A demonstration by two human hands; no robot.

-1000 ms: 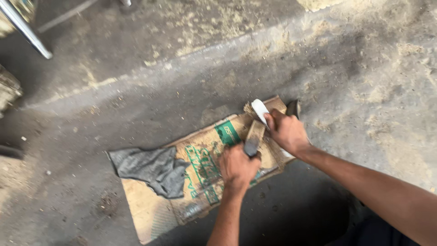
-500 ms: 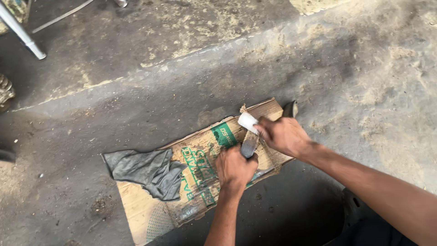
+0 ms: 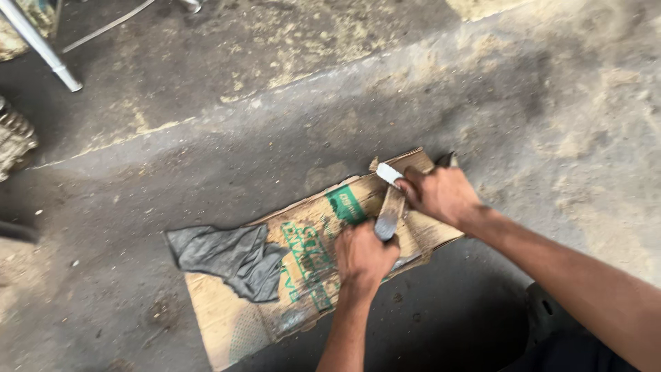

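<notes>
Now my left hand (image 3: 363, 253) grips the metal piece (image 3: 389, 215) low on the cardboard (image 3: 303, 275), while my right hand (image 3: 441, 196) clutches a pale strip (image 3: 387, 172) against its top.

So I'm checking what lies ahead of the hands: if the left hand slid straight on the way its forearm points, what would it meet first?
Probably the flat metal piece that the left hand already grips at its lower end; beyond that, the right hand. Depth is hard to judge.

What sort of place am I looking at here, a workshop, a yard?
Probably a rough workshop or work-yard floor. The gritty concrete ground is strewn with sawdust-like dust, a flattened cardboard sheet serves as a work mat with a dark grey rag on it, and a metal leg stands nearby.
</notes>
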